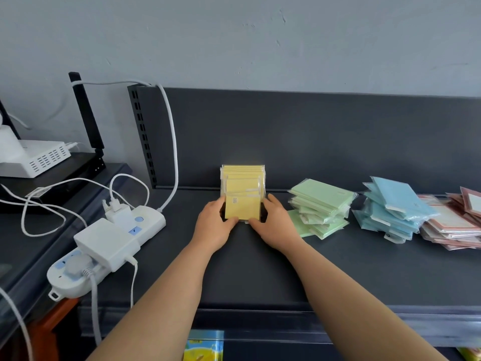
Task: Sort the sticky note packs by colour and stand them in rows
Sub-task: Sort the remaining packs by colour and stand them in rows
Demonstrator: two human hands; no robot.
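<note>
Shelf (260, 269) of dark grey metal carries everything, and near its middle the yellow packs (243, 188) stand upright in a short row, one behind another, the rearmost close to the back panel (299, 136). The person clasps the row from both sides: the left hand (213, 227) curls round its left edge and the right hand (276, 225) round its right edge, both thumbs set against the lower face of the front pack. To the right, apart from the row, lies a loose green pile (321, 204), then a blue pile (390, 212) just beside it, then a pink pile (453, 227) touching the blue one and running out of view. These packs lie flat and askew. At the shelf's left end sits a white power strip (145, 222) with plugs and white cables
</note>
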